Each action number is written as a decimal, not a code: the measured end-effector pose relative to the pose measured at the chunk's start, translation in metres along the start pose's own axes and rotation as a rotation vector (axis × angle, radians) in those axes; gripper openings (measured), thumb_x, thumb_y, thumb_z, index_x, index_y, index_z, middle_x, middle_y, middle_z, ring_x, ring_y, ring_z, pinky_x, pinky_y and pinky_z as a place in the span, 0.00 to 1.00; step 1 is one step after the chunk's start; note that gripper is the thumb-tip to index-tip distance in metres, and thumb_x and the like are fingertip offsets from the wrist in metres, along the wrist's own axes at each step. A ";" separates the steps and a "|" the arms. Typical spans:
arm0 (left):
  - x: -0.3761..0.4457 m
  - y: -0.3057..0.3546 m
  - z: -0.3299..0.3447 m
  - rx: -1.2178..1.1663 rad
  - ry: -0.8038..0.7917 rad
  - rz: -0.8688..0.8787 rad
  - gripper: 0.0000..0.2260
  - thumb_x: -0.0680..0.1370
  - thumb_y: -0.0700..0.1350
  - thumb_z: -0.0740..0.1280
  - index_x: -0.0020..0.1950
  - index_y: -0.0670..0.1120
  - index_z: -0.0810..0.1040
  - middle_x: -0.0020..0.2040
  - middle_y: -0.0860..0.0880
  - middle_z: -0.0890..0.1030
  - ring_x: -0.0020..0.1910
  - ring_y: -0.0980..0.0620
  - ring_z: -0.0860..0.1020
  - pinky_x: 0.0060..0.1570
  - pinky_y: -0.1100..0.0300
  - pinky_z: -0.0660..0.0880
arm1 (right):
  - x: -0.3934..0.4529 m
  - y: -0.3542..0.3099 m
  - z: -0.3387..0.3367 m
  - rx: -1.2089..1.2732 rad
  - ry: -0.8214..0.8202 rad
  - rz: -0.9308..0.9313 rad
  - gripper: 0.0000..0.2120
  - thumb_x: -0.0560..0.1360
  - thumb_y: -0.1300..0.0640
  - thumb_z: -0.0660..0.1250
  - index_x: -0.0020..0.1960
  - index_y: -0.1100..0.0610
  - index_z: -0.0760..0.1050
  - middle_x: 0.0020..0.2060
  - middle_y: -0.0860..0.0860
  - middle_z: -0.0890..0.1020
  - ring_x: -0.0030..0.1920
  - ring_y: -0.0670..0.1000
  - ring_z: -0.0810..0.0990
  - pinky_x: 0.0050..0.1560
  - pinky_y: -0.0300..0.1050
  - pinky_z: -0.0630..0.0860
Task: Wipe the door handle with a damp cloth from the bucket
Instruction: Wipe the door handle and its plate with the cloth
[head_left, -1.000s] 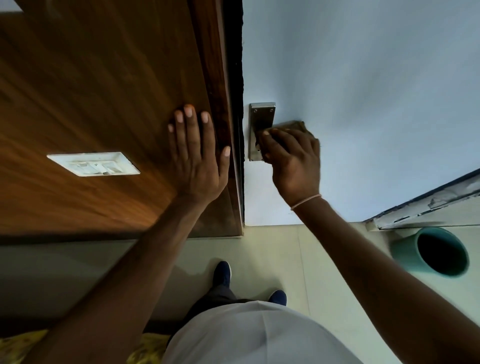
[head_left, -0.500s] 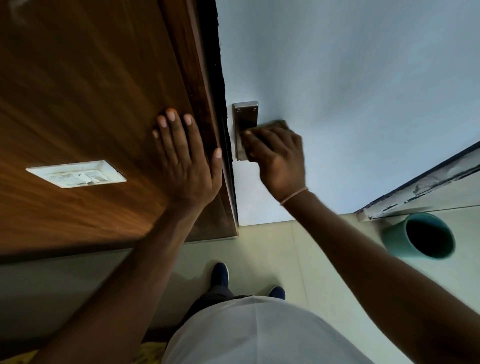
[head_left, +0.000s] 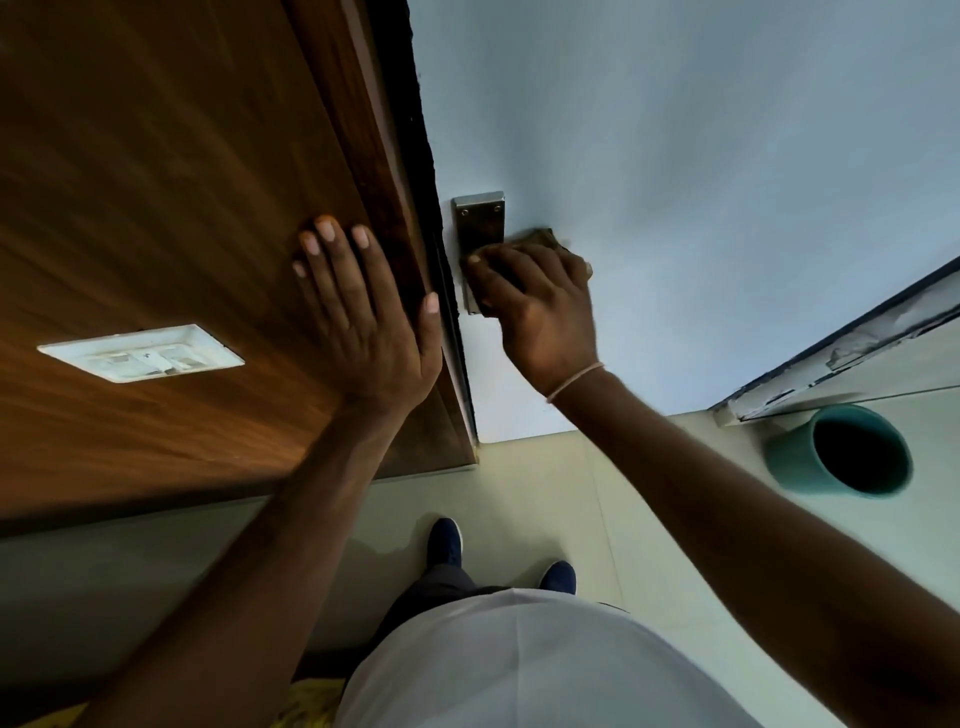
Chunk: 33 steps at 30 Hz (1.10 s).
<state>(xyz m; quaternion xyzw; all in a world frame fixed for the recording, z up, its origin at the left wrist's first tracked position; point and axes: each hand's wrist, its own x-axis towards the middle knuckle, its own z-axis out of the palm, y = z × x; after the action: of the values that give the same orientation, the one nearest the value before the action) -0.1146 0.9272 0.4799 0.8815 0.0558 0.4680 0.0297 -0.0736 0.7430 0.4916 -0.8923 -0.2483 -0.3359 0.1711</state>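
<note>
The right hand (head_left: 540, 306) is closing around a brownish cloth (head_left: 545, 238) and pressing it against the door handle (head_left: 478, 228), whose lever seems hidden under the fingers; only the metal plate is showing on the pale door (head_left: 675, 156). The left hand (head_left: 363, 317) is lying flat and spread on the wooden panel (head_left: 156, 182). The teal bucket (head_left: 836, 452) is standing on the floor (head_left: 545, 493), well apart to the right.

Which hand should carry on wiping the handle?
Right. The right hand already presses the cloth on the door handle; the left hand lies flat on the wooden panel.
</note>
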 end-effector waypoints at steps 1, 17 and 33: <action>0.000 -0.001 -0.001 0.001 -0.002 0.001 0.35 0.83 0.54 0.64 0.82 0.31 0.61 0.79 0.26 0.66 0.81 0.29 0.60 0.84 0.35 0.56 | 0.001 -0.005 0.000 0.017 -0.003 -0.023 0.16 0.84 0.59 0.68 0.70 0.51 0.83 0.64 0.52 0.86 0.66 0.59 0.83 0.64 0.57 0.74; 0.003 0.004 -0.002 -0.009 -0.013 0.015 0.36 0.82 0.53 0.66 0.82 0.32 0.62 0.79 0.26 0.67 0.81 0.29 0.61 0.83 0.34 0.57 | -0.004 0.021 -0.006 0.005 0.043 0.000 0.17 0.82 0.59 0.71 0.70 0.49 0.83 0.63 0.49 0.87 0.65 0.56 0.84 0.62 0.55 0.74; 0.023 -0.021 -0.019 0.044 0.008 0.022 0.42 0.82 0.62 0.69 0.83 0.34 0.60 0.80 0.29 0.67 0.82 0.33 0.60 0.84 0.38 0.57 | -0.008 0.048 -0.008 0.001 -0.012 -0.095 0.19 0.84 0.58 0.71 0.73 0.49 0.80 0.66 0.48 0.85 0.68 0.56 0.82 0.62 0.56 0.73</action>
<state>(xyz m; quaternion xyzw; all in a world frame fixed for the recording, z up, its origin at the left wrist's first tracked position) -0.1193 0.9514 0.5071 0.8807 0.0564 0.4703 0.0047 -0.0564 0.6972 0.4850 -0.8816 -0.2913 -0.3381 0.1538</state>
